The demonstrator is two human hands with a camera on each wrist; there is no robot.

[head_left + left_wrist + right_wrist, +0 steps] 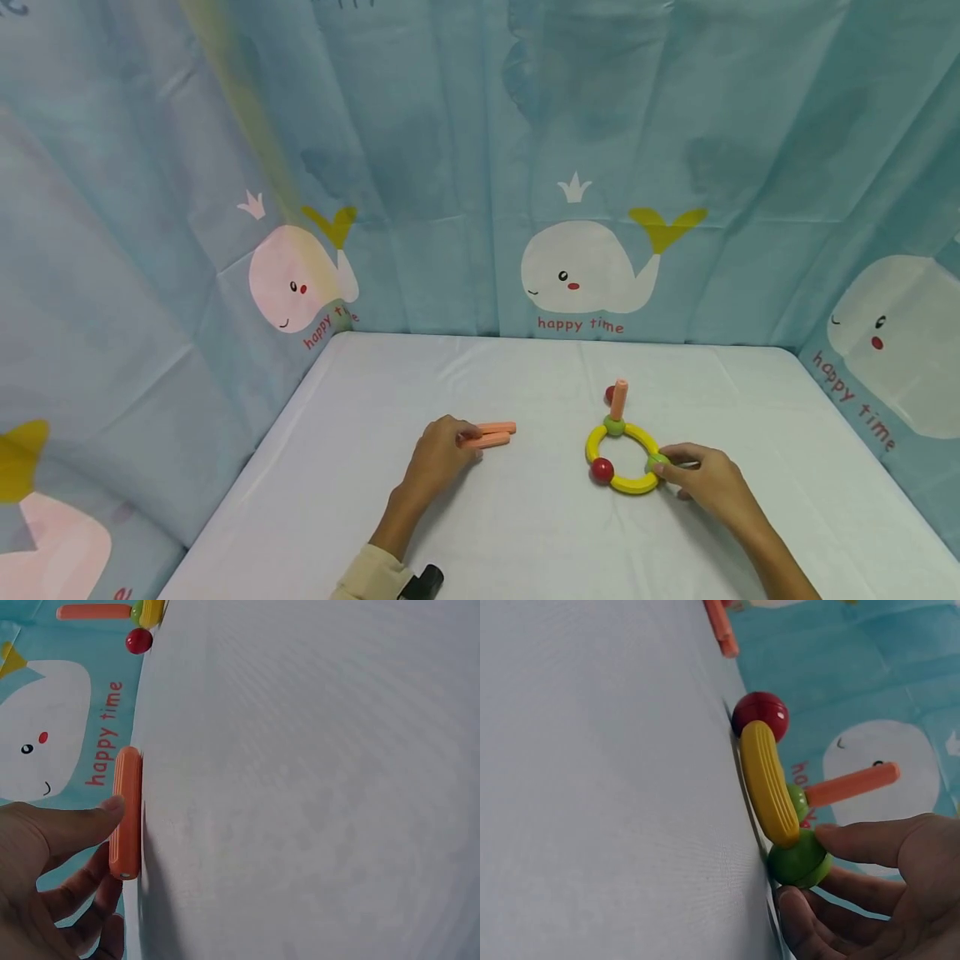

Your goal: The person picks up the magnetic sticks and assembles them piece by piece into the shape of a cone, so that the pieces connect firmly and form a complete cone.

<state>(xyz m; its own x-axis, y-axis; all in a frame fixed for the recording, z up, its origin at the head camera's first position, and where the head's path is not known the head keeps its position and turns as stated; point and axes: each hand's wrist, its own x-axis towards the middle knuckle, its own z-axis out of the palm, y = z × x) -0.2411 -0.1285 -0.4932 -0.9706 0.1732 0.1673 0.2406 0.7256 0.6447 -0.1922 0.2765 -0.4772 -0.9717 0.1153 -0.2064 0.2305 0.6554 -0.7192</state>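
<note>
Two orange ribbed sticks [491, 439] lie side by side on the white table, their near ends between the thumb and fingers of my left hand [442, 454]. In the left wrist view the thumb presses one stick [127, 817], with fingers curled behind it. To the right, a ring of yellow curved pieces [636, 485] joined by balls lies flat. My right hand [708, 483] pinches the green ball [800, 859] on the ring's right side. Another orange stick [618, 400] stands up from the green ball [614, 426] at the ring's far side. A red ball [602, 471] joins the near left.
A second red ball [610, 395] shows partly behind the standing stick. The white-covered table [525, 533] meets a blue curtain [450, 167] with printed whales at its back and sides. A black device [422, 583] sits at my left sleeve [372, 575].
</note>
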